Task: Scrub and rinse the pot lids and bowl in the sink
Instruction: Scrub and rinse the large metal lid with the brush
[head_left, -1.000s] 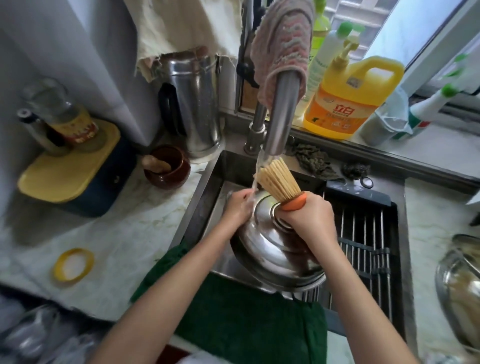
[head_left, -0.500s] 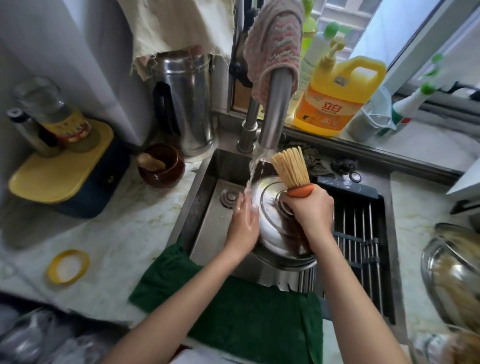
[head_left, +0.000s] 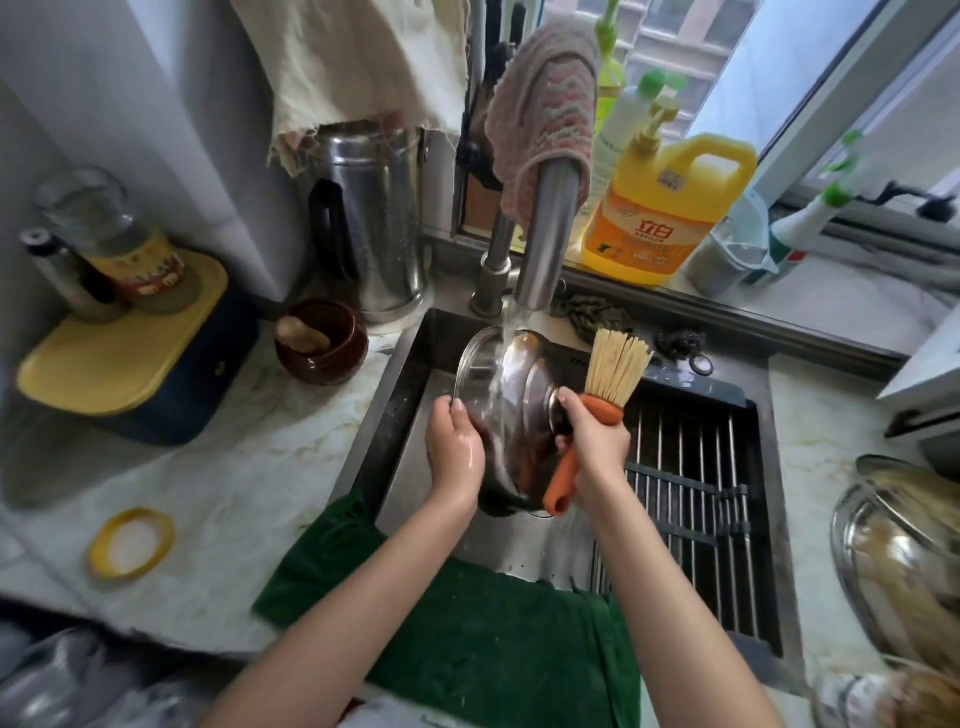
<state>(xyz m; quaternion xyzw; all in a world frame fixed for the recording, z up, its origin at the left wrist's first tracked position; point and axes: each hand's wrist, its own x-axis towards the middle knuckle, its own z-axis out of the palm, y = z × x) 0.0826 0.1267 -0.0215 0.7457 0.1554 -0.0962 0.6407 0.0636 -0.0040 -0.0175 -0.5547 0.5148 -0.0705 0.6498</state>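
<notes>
A steel pot lid (head_left: 511, 395) stands tilted on edge over the sink (head_left: 405, 395), and water from the faucet (head_left: 545, 239) runs onto its upper rim. My left hand (head_left: 454, 447) grips the lid's left edge, wet and glistening. My right hand (head_left: 597, 441) holds the lid at its knob. The same hand clasps an orange-handled brush (head_left: 618, 364), whose straw bristles point up and away from the lid. No bowl shows in the sink.
A black wire rack (head_left: 691, 493) fills the sink's right half. A green towel (head_left: 467, 639) hangs over the front edge. A yellow detergent jug (head_left: 665, 218) stands behind the faucet, with a steel kettle (head_left: 374, 218) and a brown jar (head_left: 322, 343) to the left. Shiny steelware (head_left: 904, 551) lies on the right counter.
The lid has gone from lying dome-up to standing on edge under the stream. My left hand slid to its left rim. The brush lifted off the surface.
</notes>
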